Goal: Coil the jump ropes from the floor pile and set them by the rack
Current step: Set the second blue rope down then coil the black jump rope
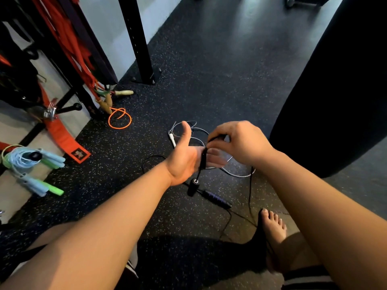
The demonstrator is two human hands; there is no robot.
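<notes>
Your left hand (184, 158) is held flat, thumb up and fingers straight, with the thin black jump rope (202, 159) looped across its fingers and one black handle (193, 186) hanging just below. Your right hand (238, 141) pinches that rope beside the left fingertips. A white jump rope (184, 130) lies on the speckled black rubber floor (209, 91) beyond, and coiled light-blue and green ropes (31, 164) sit far left.

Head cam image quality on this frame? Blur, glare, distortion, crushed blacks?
Head view: motion blur on the fingers of the left hand; the right hand pinching the black rope is fairly sharp; soft glare on the floor at top; the heavy bag at right is nearly featureless black; the rack post leans, likely wide-angle distortion.
</notes>
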